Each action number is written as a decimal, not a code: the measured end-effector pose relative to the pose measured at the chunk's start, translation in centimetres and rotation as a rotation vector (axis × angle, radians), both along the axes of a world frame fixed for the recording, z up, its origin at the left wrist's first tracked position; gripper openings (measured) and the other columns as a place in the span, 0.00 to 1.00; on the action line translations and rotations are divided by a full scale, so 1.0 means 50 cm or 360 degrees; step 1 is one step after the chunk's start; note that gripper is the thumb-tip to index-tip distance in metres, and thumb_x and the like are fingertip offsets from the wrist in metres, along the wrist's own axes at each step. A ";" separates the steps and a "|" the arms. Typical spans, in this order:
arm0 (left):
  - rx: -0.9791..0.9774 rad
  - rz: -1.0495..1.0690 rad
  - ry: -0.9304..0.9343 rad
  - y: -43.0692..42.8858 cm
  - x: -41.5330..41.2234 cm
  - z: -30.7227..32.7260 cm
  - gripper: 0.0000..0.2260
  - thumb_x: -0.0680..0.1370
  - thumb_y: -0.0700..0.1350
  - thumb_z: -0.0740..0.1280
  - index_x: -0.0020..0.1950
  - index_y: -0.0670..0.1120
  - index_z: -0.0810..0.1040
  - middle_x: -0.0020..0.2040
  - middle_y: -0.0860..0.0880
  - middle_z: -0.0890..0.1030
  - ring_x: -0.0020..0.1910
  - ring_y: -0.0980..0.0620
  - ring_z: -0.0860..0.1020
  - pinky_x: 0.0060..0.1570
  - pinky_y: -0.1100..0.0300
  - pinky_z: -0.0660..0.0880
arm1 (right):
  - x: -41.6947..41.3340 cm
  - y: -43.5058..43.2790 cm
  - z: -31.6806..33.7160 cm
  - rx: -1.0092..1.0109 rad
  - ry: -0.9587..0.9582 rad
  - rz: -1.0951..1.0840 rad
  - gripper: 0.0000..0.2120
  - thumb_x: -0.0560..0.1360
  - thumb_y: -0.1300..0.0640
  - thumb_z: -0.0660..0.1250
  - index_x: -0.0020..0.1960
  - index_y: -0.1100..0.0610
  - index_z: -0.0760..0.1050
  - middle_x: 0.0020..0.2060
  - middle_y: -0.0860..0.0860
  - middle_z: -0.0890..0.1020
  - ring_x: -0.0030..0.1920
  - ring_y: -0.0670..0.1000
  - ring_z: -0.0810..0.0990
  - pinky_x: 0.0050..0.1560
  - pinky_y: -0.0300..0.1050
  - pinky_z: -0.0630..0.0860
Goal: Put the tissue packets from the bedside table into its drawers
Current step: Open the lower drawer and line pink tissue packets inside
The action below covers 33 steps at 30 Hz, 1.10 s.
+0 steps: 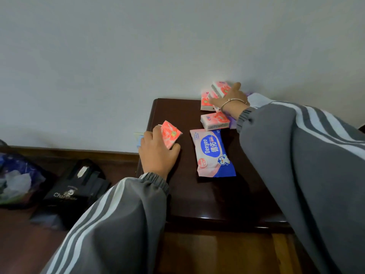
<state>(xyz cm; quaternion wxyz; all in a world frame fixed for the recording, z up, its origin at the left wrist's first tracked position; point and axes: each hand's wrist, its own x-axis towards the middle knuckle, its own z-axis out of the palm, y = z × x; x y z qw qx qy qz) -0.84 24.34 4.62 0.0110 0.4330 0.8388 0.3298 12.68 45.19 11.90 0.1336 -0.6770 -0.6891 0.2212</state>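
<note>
tissue packets [206, 100] half gathered, both hands on the desk

the tissue packets are all up on the dark desk [197, 194]; none is in a drawer, and no open drawer shows below the front edge. taking the wall side as 12 o'clock, a small pile sits at 1 o'clock against the wall. a loose packet [215, 120] lies flat just in front of that pile, and a larger pink-and-blue wipes pack [214, 153] lies near the middle.

the left hand [158, 153] is at the 9 o'clock edge with its fingers curled round a held packet [170, 134]. it pinches the packet between thumb and fingertips, tilted up off the surface. this looks like a hand already loaded and waiting at the edge, close to where the drawers should be.

the right hand [230, 97], a bracelet [234, 100] at its wrist, stretches to the pile at 1 o'clock. its thumb is on one side and its fingers are over the top packet, which leans. whether the fingers have closed on it i cannot tell. the spread probably aims to take several at once.

a black bag [73, 192] stands on the floor out at 8 o'clock.
</note>
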 end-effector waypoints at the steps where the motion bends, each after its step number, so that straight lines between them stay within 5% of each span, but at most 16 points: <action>1: 0.0014 0.0001 0.0002 0.000 0.000 -0.001 0.27 0.67 0.52 0.70 0.64 0.46 0.70 0.52 0.42 0.75 0.50 0.40 0.74 0.48 0.46 0.74 | -0.003 0.006 -0.006 -0.0013 -0.0026 0.0006 0.43 0.67 0.38 0.71 0.70 0.59 0.55 0.62 0.58 0.73 0.62 0.61 0.74 0.57 0.52 0.71; 6: 0.0041 -0.0001 -0.0004 0.002 -0.002 -0.005 0.27 0.68 0.52 0.69 0.63 0.45 0.69 0.52 0.43 0.75 0.50 0.41 0.74 0.48 0.45 0.75 | -0.004 0.008 -0.003 0.0120 0.0142 -0.0072 0.32 0.69 0.45 0.71 0.65 0.60 0.62 0.57 0.56 0.77 0.58 0.60 0.77 0.51 0.49 0.72; 9: 0.0039 -0.0005 -0.0023 0.001 -0.004 -0.008 0.27 0.68 0.52 0.70 0.64 0.46 0.69 0.53 0.43 0.75 0.52 0.42 0.74 0.49 0.47 0.75 | 0.025 -0.043 0.027 0.0250 0.0551 -0.0059 0.28 0.68 0.46 0.71 0.60 0.58 0.65 0.44 0.49 0.75 0.51 0.57 0.79 0.49 0.50 0.74; 14: 0.0040 -0.0039 -0.0097 -0.006 -0.004 -0.002 0.27 0.68 0.50 0.72 0.64 0.44 0.69 0.55 0.41 0.75 0.54 0.40 0.73 0.52 0.48 0.73 | 0.173 -0.259 0.066 0.0272 0.1024 0.0151 0.26 0.64 0.47 0.76 0.56 0.51 0.69 0.44 0.43 0.79 0.43 0.44 0.79 0.45 0.38 0.74; 20: 0.0400 -0.0030 -0.0399 -0.082 0.004 0.040 0.14 0.70 0.47 0.69 0.48 0.39 0.75 0.45 0.39 0.78 0.45 0.39 0.77 0.46 0.49 0.74 | 0.426 -0.572 0.034 -0.0246 0.0702 0.0073 0.26 0.60 0.42 0.76 0.53 0.45 0.69 0.44 0.40 0.81 0.41 0.35 0.80 0.40 0.32 0.76; 25: 0.0598 0.0025 -0.0836 -0.246 0.106 0.101 0.23 0.66 0.47 0.69 0.59 0.45 0.71 0.48 0.49 0.76 0.42 0.56 0.74 0.44 0.64 0.69 | 0.494 -0.753 -0.048 -0.0572 0.0332 0.0078 0.26 0.63 0.38 0.73 0.51 0.46 0.65 0.43 0.43 0.81 0.42 0.42 0.81 0.41 0.38 0.78; 30: 0.0425 -0.0092 -0.0979 -0.430 0.182 0.082 0.27 0.66 0.47 0.69 0.64 0.47 0.70 0.51 0.51 0.77 0.49 0.52 0.76 0.51 0.54 0.73 | 0.478 -0.817 -0.131 -0.0602 0.0062 -0.0040 0.24 0.67 0.40 0.70 0.51 0.47 0.59 0.51 0.48 0.79 0.48 0.52 0.81 0.39 0.41 0.73; 33: 0.0326 0.0006 -0.1081 -0.506 0.218 0.039 0.24 0.65 0.48 0.69 0.60 0.53 0.70 0.48 0.56 0.77 0.46 0.56 0.77 0.46 0.59 0.73 | 0.467 -0.831 -0.166 -0.0578 -0.0046 -0.0028 0.25 0.68 0.44 0.70 0.55 0.51 0.60 0.53 0.50 0.78 0.50 0.53 0.80 0.45 0.46 0.79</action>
